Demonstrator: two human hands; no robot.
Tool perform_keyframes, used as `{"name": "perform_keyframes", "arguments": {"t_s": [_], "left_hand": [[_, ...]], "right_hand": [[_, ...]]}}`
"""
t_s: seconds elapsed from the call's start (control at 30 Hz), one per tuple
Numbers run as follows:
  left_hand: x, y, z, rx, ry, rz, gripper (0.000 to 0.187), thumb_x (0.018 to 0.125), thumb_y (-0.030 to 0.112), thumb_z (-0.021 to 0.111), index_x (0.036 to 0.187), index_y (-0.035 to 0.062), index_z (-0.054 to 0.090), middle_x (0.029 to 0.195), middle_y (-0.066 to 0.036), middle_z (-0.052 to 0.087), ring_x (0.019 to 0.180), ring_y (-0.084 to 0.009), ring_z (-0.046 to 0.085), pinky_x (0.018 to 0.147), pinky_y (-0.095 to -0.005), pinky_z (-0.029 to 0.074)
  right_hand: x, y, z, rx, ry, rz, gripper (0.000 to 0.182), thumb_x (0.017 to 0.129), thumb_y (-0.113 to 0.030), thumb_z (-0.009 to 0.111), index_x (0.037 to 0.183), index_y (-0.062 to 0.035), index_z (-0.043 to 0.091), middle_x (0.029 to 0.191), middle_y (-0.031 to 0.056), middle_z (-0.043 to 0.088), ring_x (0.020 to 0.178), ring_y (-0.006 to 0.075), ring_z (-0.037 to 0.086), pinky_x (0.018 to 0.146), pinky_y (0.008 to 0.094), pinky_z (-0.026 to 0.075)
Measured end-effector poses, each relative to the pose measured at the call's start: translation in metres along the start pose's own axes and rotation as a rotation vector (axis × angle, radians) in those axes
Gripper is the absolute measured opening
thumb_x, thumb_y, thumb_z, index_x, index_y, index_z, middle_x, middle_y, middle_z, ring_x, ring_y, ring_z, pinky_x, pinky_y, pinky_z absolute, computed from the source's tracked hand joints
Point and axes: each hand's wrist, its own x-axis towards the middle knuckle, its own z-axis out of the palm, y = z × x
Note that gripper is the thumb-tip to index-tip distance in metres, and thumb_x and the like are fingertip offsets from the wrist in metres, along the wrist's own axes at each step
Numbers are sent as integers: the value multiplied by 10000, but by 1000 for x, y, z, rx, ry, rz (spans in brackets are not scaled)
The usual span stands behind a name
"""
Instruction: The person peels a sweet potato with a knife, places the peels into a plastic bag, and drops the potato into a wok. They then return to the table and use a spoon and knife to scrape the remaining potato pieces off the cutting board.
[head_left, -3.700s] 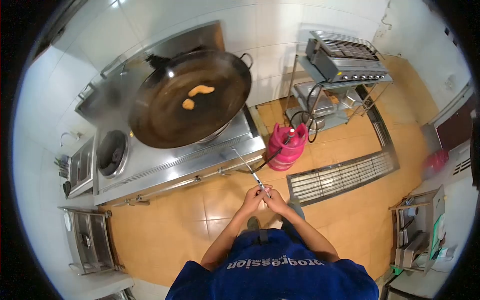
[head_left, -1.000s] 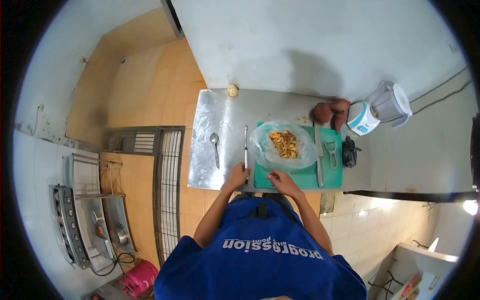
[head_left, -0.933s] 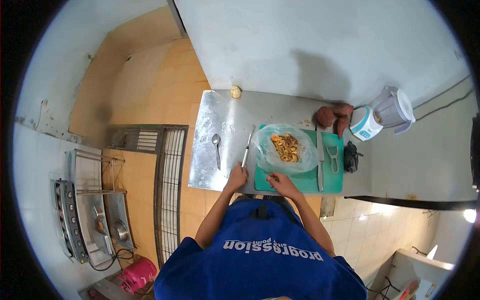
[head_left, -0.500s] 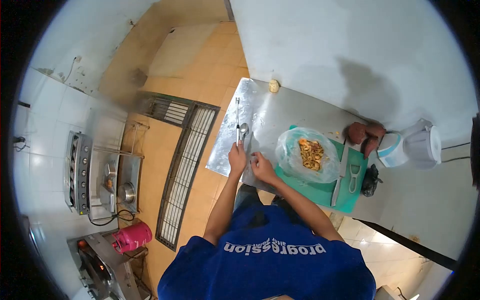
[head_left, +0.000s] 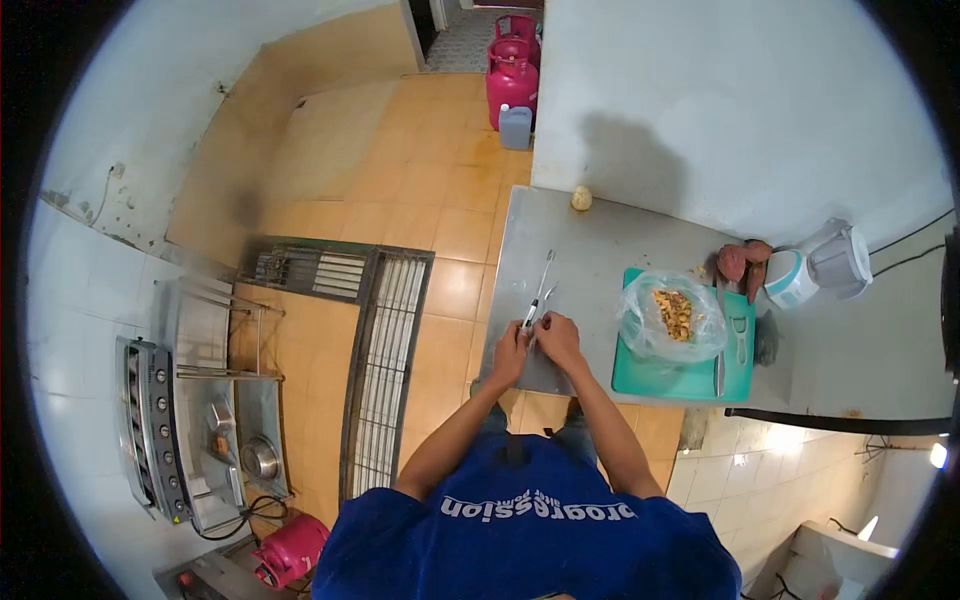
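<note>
My left hand [head_left: 510, 354] is closed around a long thin utensil [head_left: 535, 303] with a black and white handle and a slim metal shaft, pointing away from me. Beside it a metal spoon [head_left: 550, 293] slants up from between my two hands. My right hand [head_left: 557, 336] is curled close to the left, its fingertips at the lower end of the spoon; I cannot tell what they grip. Both hands are over the near left part of the metal table [head_left: 590, 245]. To their right, a clear plastic bag [head_left: 640, 330] of chopped food [head_left: 676, 316] rests on a green cutting board [head_left: 650, 376].
A knife [head_left: 719, 375] and a peeler [head_left: 740, 345] lie on the board's right side. Behind are reddish-brown tubers [head_left: 733, 262] and a white appliance with a clear jug [head_left: 840, 262]. A pale round item [head_left: 581, 198] sits at the far edge. Left are a floor grate [head_left: 385, 350] and a stove [head_left: 155, 430].
The view has shifted, bringing pink gas cylinders in at the top. My right hand has come in against the left, its fingers now curled by the spoon. The utensil and spoon now tilt right.
</note>
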Motion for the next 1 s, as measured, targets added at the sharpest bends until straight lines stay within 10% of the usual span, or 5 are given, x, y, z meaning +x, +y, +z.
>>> {"name": "perform_keyframes", "arguments": {"t_s": [0.17,0.4,0.57,1.0], "left_hand": [[-7,-2,-35,-144,-74,-8,279,1019,256,500,1136,10,562,781,-146,624,690,-274,599,651,-396,465],[-53,6,-105,-525,-114,-87,313,1042,301,483,952,14,572,689,24,477,623,-79,431,558,-268,377],[-106,-13,-176,-419,-10,-50,355,1045,305,465,884,9,577,657,1,480,600,-97,445,561,-280,375],[-415,-84,-317,-149,265,-263,313,1022,314,514,969,25,621,639,-14,507,557,-98,452,515,-290,375]], "right_hand": [[-55,-48,-5,834,91,149,256,1027,-252,477,989,-23,584,635,50,586,517,128,571,467,296,451],[-95,-94,34,946,171,51,256,1050,-245,441,973,-32,560,615,-34,424,459,62,371,406,256,321],[-145,-141,66,790,210,-244,260,1035,-223,446,1000,-8,588,725,46,526,727,146,521,662,332,435],[-372,-223,147,557,-136,-484,171,1019,-167,484,1028,-26,579,764,216,639,638,389,626,577,434,453]]}}
